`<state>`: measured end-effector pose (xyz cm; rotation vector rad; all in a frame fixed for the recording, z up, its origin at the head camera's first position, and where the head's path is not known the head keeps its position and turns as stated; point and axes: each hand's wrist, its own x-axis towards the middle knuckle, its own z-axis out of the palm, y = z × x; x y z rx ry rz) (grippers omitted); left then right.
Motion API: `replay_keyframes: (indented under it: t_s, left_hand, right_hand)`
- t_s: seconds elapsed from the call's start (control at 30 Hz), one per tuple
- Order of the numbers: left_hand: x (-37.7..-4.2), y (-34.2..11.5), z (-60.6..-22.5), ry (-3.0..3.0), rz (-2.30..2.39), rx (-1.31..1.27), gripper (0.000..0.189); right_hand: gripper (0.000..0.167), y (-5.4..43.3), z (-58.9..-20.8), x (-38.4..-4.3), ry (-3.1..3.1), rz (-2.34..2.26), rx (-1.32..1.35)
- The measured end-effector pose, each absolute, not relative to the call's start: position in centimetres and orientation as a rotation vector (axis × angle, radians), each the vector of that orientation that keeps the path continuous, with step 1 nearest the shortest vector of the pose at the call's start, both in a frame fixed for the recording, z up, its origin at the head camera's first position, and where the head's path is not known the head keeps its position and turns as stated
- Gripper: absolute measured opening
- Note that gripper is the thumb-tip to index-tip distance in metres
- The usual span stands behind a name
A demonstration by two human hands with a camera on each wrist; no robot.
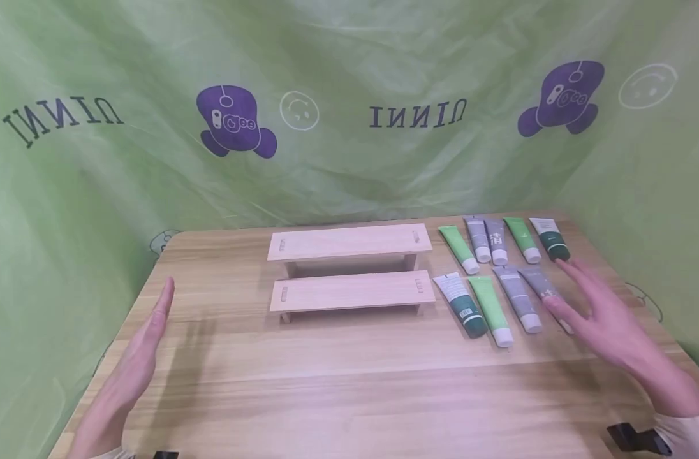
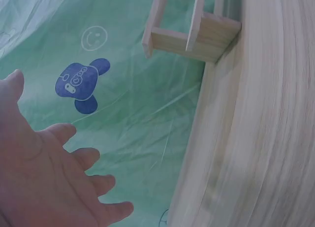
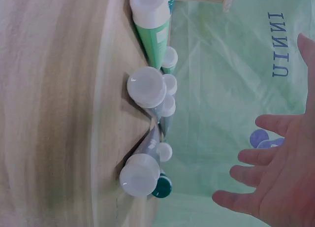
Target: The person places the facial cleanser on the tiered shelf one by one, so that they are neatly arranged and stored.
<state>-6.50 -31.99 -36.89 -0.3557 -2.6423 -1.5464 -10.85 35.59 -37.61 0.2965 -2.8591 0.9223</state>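
Observation:
My left hand [image 1: 132, 366] hovers over the left side of the table with straight fingers and holds nothing. In the left wrist view its palm [image 2: 47, 182] shows, fingers spread. Above the right side, my right hand [image 1: 610, 319] is also spread and empty, partly covering a grey tube [image 1: 539, 280] in the head view. Several squeeze tubes lie in two rows beside it, among them a light green tube [image 1: 490, 309], a white and dark green tube [image 1: 461, 305] and a grey-purple tube [image 1: 516, 296]. White caps [image 3: 147, 86] face the right wrist camera.
Two low wooden stands, a back one [image 1: 349, 242] and a front one [image 1: 352, 292], stand mid-table, left of the tubes. The wooden table [image 1: 349, 395] meets a green printed curtain [image 1: 338, 172] behind and at both sides.

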Motion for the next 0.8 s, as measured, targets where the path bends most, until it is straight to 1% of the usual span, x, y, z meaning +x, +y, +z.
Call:
replay_keyframes:
  t_s: [0.17, 0.27, 0.37, 0.47, 0.6, 0.8]
  left_hand:
    - [-6.3, -32.0, -36.6, -2.629, -1.674, -0.414, 0.051]
    - [-6.3, -32.0, -36.7, -2.548, -1.842, -0.484, 0.052]
    - [-6.4, -32.2, -36.9, -2.475, -1.99, -0.547, 0.053]
    - [-6.6, -32.4, -36.9, -2.462, -2.074, -0.544, 0.053]
    - [-7.1, -32.4, -36.9, -2.436, -2.195, -0.535, 0.054]
    - [-7.6, -32.4, -36.9, -2.196, -2.497, -0.746, 0.057]
  right_hand:
    - [0.068, 35.5, -37.3, -10.9, -2.831, 1.001, 0.299]
    - [0.066, 35.5, -37.2, -10.8, -2.833, 1.072, 0.276]
    - [0.062, 35.6, -37.3, -10.6, -2.822, 1.151, 0.259]
    - [0.056, 35.9, -37.5, -10.6, -2.782, 1.21, 0.272]
    - [0.052, 36.1, -37.5, -10.6, -2.748, 1.293, 0.327]
    - [0.048, 36.1, -37.3, -10.1, -2.651, 1.531, 0.462]
